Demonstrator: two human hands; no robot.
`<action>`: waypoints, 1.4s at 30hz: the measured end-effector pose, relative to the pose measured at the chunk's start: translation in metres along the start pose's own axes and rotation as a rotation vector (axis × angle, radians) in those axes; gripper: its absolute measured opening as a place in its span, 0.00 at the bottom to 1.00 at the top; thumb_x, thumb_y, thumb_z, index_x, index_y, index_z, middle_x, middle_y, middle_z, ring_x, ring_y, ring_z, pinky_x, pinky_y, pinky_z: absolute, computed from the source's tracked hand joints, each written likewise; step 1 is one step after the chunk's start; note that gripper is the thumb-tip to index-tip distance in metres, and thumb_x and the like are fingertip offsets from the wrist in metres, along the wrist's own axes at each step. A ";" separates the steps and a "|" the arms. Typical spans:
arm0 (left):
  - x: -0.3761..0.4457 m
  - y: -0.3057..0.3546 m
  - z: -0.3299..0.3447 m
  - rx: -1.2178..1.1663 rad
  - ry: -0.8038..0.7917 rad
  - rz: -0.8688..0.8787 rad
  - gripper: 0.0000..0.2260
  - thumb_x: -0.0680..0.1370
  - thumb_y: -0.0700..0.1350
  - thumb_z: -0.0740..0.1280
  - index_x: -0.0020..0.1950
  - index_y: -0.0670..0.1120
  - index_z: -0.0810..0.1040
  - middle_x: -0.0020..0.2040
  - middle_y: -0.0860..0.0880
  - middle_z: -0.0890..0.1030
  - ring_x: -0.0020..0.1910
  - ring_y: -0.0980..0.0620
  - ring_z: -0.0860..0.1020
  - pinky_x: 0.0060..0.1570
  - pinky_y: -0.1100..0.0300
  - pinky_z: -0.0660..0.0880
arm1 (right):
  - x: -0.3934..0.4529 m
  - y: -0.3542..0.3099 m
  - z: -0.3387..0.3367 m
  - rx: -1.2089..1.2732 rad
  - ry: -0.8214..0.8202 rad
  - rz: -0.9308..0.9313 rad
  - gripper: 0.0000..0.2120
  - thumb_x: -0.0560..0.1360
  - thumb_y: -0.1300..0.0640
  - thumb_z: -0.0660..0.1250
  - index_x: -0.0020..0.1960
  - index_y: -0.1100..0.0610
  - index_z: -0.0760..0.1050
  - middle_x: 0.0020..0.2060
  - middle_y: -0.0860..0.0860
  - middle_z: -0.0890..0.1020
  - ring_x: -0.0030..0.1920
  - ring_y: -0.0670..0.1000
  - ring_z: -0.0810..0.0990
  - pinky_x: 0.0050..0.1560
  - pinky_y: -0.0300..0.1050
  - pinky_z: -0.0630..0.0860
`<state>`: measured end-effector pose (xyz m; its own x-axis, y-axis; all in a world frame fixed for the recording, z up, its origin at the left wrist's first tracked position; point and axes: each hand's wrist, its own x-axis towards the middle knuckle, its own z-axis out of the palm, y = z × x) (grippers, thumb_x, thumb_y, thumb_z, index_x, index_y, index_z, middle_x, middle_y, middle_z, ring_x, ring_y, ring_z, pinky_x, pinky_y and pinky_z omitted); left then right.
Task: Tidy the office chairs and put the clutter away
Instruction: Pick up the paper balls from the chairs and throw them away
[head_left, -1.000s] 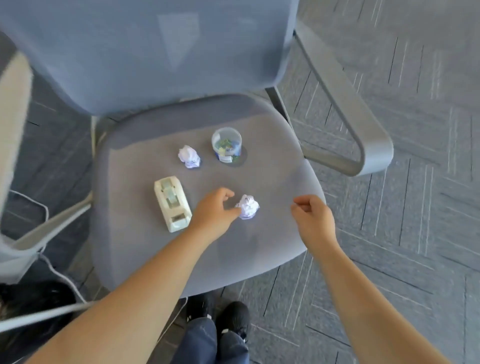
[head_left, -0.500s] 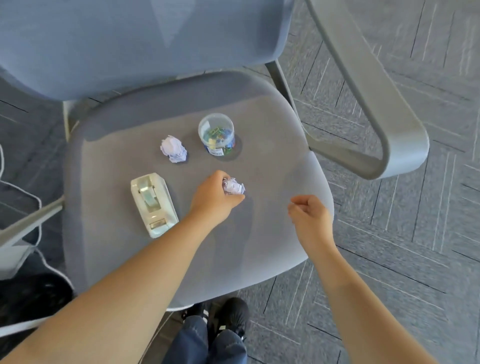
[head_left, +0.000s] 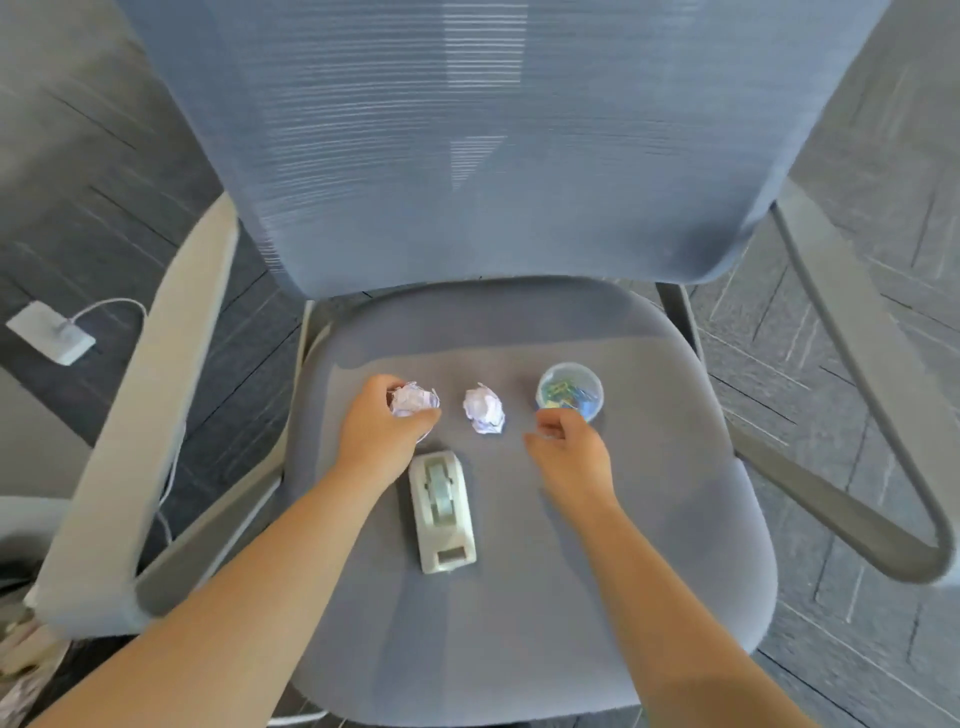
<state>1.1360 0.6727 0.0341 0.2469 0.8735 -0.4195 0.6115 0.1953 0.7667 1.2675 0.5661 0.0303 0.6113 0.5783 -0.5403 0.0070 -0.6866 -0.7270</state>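
There is just one camera, worn on the person's head. It looks forward and down from above, close over the seat (head_left: 519, 597) of a grey office chair. The chair back (head_left: 467, 130) fills the top of the view. Both bare arms reach in from the bottom edge. Dark carpet floor (head_left: 883, 364) shows on both sides.

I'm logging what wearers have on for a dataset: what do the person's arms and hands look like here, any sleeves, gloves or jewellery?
Both forearms are bare; no sleeve shows. The left hand and right hand wear no gloves, rings or watch.
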 end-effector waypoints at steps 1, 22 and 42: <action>0.011 -0.006 -0.003 -0.005 -0.010 0.004 0.10 0.72 0.43 0.68 0.50 0.42 0.73 0.40 0.46 0.75 0.33 0.52 0.71 0.27 0.72 0.66 | 0.007 -0.005 0.009 -0.038 -0.020 -0.021 0.17 0.74 0.60 0.62 0.63 0.58 0.70 0.58 0.53 0.77 0.50 0.50 0.73 0.43 0.33 0.66; 0.016 0.021 -0.035 -0.247 -0.083 -0.009 0.12 0.70 0.48 0.67 0.45 0.40 0.73 0.30 0.51 0.74 0.33 0.52 0.72 0.43 0.57 0.73 | 0.019 -0.081 0.021 -0.086 0.019 -0.212 0.14 0.71 0.62 0.65 0.56 0.56 0.72 0.49 0.51 0.77 0.42 0.50 0.74 0.32 0.32 0.69; -0.244 -0.010 -0.290 -0.592 0.842 -0.023 0.14 0.73 0.42 0.68 0.56 0.40 0.73 0.46 0.46 0.75 0.44 0.50 0.74 0.44 0.60 0.72 | -0.243 -0.213 0.126 -0.069 -0.620 -0.653 0.11 0.70 0.62 0.68 0.50 0.53 0.71 0.45 0.52 0.77 0.45 0.52 0.76 0.47 0.48 0.73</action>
<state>0.8517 0.5869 0.2702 -0.5068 0.8513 -0.1356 0.0842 0.2055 0.9750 1.0176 0.6273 0.2636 -0.0672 0.9823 -0.1750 0.2625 -0.1518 -0.9529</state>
